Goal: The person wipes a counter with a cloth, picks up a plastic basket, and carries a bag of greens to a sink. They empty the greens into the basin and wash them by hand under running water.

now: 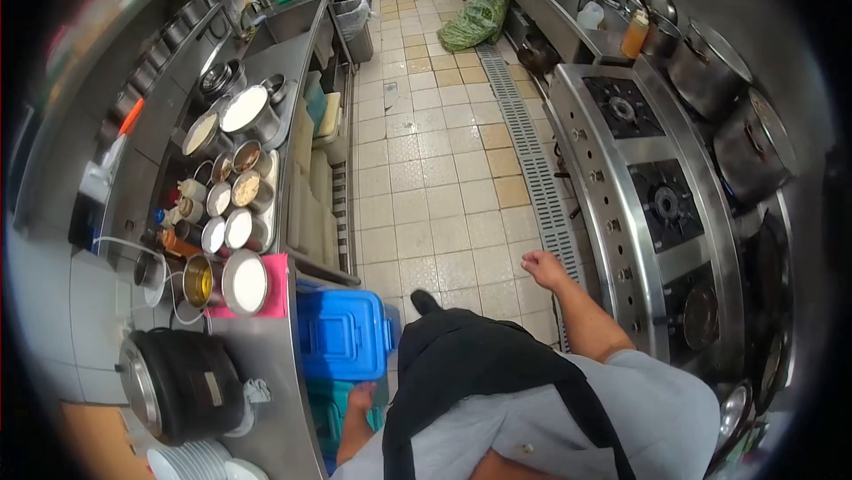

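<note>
The person stands on a floor of cream square tiles [435, 180], in a grey shirt [648, 396] and a black cloth apron [466, 360]. The right hand [543, 269] hangs in the air over the floor, beside the long slotted floor grating [524, 129] and apart from the stainless-steel gas stove [581, 156]; its fingers are loosely half bent, and I see nothing held in them. The left hand [360, 397] is low at the other side, over or just beside the teal plastic box [325, 402]; whether it touches, and how far its fingers are open, I cannot tell. Near this hand is the blue lidded plastic box [340, 334], which stands beside the steel counter [269, 351]. On this counter, a round metal pot with white content [245, 283] rests on a bright pink sheet [279, 278].
</note>
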Demonstrator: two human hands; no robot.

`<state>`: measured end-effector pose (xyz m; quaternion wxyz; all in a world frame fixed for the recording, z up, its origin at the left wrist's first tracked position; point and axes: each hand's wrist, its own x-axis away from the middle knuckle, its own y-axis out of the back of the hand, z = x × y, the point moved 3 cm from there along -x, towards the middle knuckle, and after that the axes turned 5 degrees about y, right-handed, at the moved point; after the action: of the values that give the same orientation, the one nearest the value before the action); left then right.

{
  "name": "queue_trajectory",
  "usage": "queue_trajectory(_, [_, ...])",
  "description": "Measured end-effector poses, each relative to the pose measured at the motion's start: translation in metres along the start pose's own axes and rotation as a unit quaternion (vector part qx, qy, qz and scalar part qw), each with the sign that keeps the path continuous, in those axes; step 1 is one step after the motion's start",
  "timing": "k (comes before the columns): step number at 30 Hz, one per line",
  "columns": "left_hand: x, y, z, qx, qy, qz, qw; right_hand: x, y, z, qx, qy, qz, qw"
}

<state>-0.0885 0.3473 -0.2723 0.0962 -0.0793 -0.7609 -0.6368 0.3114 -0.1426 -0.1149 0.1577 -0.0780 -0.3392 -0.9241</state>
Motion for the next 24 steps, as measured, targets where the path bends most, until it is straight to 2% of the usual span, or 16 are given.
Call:
queue_trajectory(2, [0.008,-0.003,0.017,0.261,0.044,0.173,0.949,-0.017,-0.01,-0.018,0.013,-0.006,0.021,1.0])
queue_trajectory(3, [-0.004,-0.004,0.013,0.264,0.045,0.171,0.948,-0.025,-0.014,-0.029,0.025,-0.016,0.043,0.999])
queue_trajectory(5, [-0.005,-0.022,0.016,0.177,0.295,0.419,0.84,-0.029,-0.014,-0.049,0.066,-0.055,0.074,0.994])
queue_trajectory(6, [-0.021,-0.015,0.027,0.174,0.292,0.422,0.84,-0.031,-0.016,-0.063,0.187,-0.048,0.151,0.969])
queue_trajectory(7, [-0.055,0.002,0.035,0.155,0.104,0.262,0.947,-0.034,-0.016,-0.082,0.303,-0.04,0.224,0.925])
queue_trajectory(8, [-0.076,0.023,0.039,0.127,-0.095,0.086,0.984,-0.03,-0.017,-0.106,0.403,0.042,0.276,0.872])
queue_trajectory(9, [-0.122,0.026,0.046,0.092,-0.076,0.188,0.975,-0.02,-0.021,-0.134,0.492,0.122,0.323,0.799])
queue_trajectory(10, [-0.172,0.028,0.062,0.053,-0.057,0.282,0.956,-0.011,-0.019,-0.169,0.329,-0.02,0.282,0.901])
queue_trajectory(11, [-0.212,0.065,0.098,0.33,-0.083,0.193,0.92,-0.006,-0.017,-0.196,0.146,-0.158,0.224,0.951])
queue_trajectory(12, [-0.253,0.07,0.093,0.036,-0.048,0.187,0.98,-0.008,-0.018,-0.208,0.142,-0.166,0.222,0.95])
queue_trajectory(13, [-0.304,0.11,0.088,-0.01,0.015,0.239,0.971,-0.006,-0.02,-0.219,0.151,-0.193,0.205,0.948])
queue_trajectory(15, [-0.392,0.139,0.109,0.012,-0.036,0.078,0.996,-0.013,-0.019,-0.199,0.152,-0.224,0.183,0.945])
queue_trajectory(16, [-0.433,0.175,0.1,0.242,0.177,0.1,0.949,-0.018,-0.015,-0.179,-0.002,-0.347,0.109,0.932])
queue_trajectory(17, [-0.483,0.182,0.109,0.287,0.214,0.061,0.932,-0.024,-0.011,-0.143,-0.156,-0.453,0.03,0.877])
queue_trajectory(20, [-0.583,0.263,0.059,0.498,0.281,0.019,0.82,-0.054,-0.007,-0.097,-0.147,-0.439,0.035,0.886])
queue_trajectory(24, [-0.678,0.265,0.035,0.51,0.22,-0.017,0.831,-0.122,0.006,-0.1,-0.039,-0.329,0.161,0.93])
